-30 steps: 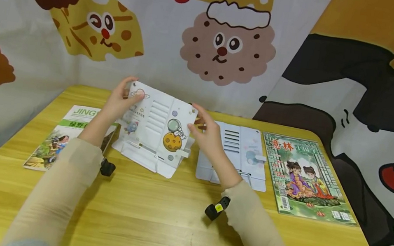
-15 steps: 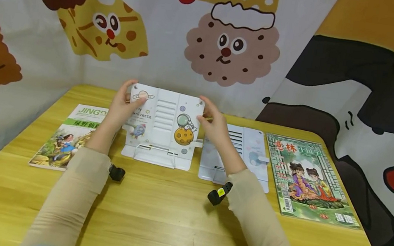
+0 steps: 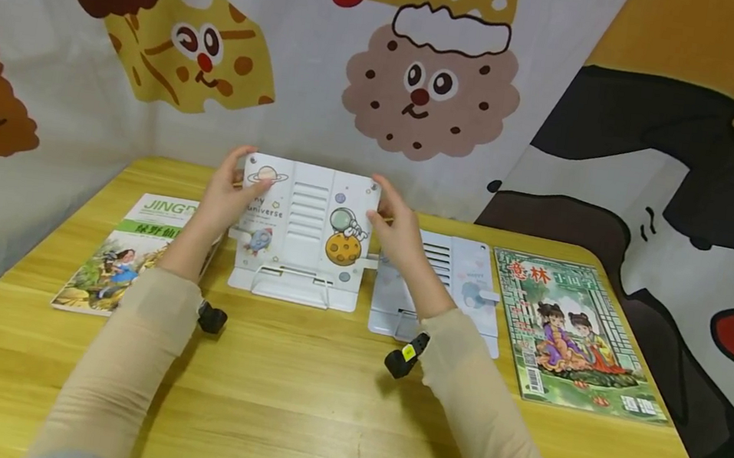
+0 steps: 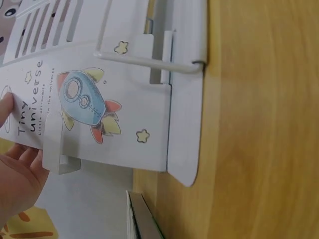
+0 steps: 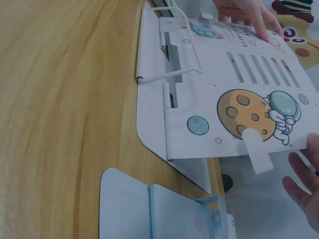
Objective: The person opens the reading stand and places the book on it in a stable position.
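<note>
A white book stand (image 3: 301,243) with planet, rocket and astronaut prints leans back on its base near the far side of the table. My left hand (image 3: 226,199) pinches its upper left edge, thumb on the front face and the other fingers behind. At the upper right corner, my right hand (image 3: 403,232) holds the edge between thumb and index finger; in the right wrist view the other fingers of the right hand (image 5: 303,181) spread beside the panel. A white wire bracket (image 4: 144,60) crosses the stand's lower front, and small page clips (image 5: 256,152) stick out at its sides.
A second, bluish-white book stand (image 3: 466,321) lies flat just right of the held one. Further right is a green magazine (image 3: 586,335) with two cartoon girls. A JINGD-titled book (image 3: 127,252) lies left, partly behind my left arm. A cartoon-printed curtain (image 3: 310,82) hangs behind the table.
The held book stand was tilted with its right side lower a second ago; my hands have levelled it and turned it to face me squarely. Over the last half second it barely moves.
</note>
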Demonstrator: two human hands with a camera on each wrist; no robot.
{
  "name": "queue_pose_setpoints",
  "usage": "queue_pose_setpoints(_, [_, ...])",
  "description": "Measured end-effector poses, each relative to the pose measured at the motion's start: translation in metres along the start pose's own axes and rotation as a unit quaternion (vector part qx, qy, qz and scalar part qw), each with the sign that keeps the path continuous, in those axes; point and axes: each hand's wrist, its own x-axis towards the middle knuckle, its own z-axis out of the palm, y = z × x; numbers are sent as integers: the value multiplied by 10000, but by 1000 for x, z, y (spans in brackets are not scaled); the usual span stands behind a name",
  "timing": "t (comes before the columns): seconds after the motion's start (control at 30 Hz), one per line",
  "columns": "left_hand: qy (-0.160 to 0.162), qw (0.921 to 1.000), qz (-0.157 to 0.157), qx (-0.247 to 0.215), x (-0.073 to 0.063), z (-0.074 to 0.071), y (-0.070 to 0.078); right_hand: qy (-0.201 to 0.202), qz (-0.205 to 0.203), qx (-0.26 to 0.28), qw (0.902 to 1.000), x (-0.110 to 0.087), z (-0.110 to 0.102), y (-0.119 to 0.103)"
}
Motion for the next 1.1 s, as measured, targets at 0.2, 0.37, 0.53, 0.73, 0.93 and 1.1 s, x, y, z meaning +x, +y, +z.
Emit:
queue_pose_setpoints(0.2, [-88, 9993, 165, 325, -1, -4, -1, 75, 98, 50, 9999, 0, 1, 0])
queue_pose_setpoints(0.37, [-362, 9948, 534, 787, -13, -21, -4, 840, 207, 214, 9960, -13, 7, -7])
queue_pose_setpoints(0.53, [-588, 9893, 740, 1109, -32, -43, -4, 1630, -407, 419, 9849, -34, 24, -25])
queue_pose_setpoints(0.73, [-766, 9815, 827, 1548, -55, -69, -8, 1856, -1444, 762, 9690, -61, 54, -54])
queue_pose_setpoints(0.93, [-856, 9756, 679, 1905, -72, -99, -21, 1138, -1395, 1174, 9766, -86, 92, -74])
queue_pose_setpoints(1.1, [-920, 9716, 490, 2125, -82, -126, -38, 154, -831, 1436, 9860, -98, 126, -86])
